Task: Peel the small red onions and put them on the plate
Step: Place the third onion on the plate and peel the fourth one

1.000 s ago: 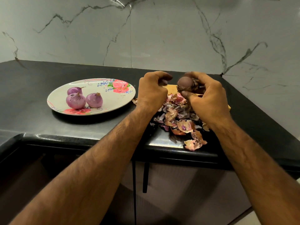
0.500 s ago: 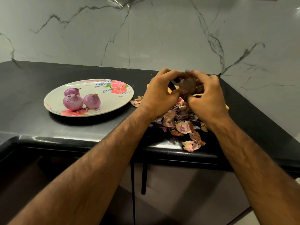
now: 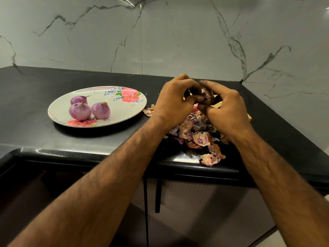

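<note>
1. Black stone counter (image 3: 35, 97) fills the middle of the frame; left of centre it bears a flowered plate (image 3: 124, 114) with three peeled onions (image 3: 80, 111).
2. Right of centre we see the left hand (image 3: 175, 102) and right hand (image 3: 226, 107), fingertips pinching one small onion (image 3: 207, 96) above a heap of papery skins (image 3: 197, 132).
3. Their fingers hide most of that onion from us; the hands and skins mostly cover a yellowish board (image 3: 218, 103).
</note>
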